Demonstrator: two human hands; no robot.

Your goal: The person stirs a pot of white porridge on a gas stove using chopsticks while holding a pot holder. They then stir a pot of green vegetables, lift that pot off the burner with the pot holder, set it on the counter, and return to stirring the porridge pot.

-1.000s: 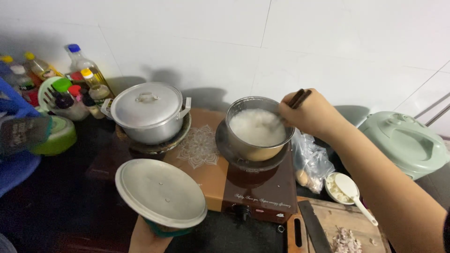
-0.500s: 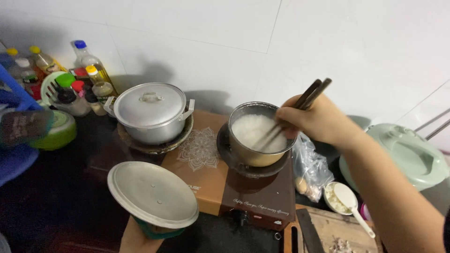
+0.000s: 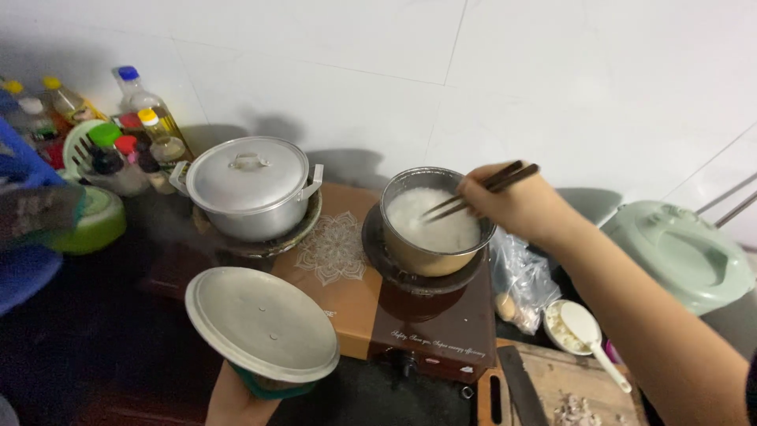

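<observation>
Your right hand (image 3: 516,207) grips a pair of dark chopsticks (image 3: 481,190), their tips dipped into the white rice in the small pot (image 3: 436,222) just left of that hand. The pot sits on a brown stove (image 3: 430,319). Your left hand (image 3: 236,398), low and near you, holds up a round metal lid (image 3: 260,322) by a green cloth, the lid tilted flat side up. Beyond the lid stands a large covered pot (image 3: 251,188). Below your right forearm lie a small bowl with a white spoon (image 3: 587,335) and a chopping board (image 3: 564,386).
</observation>
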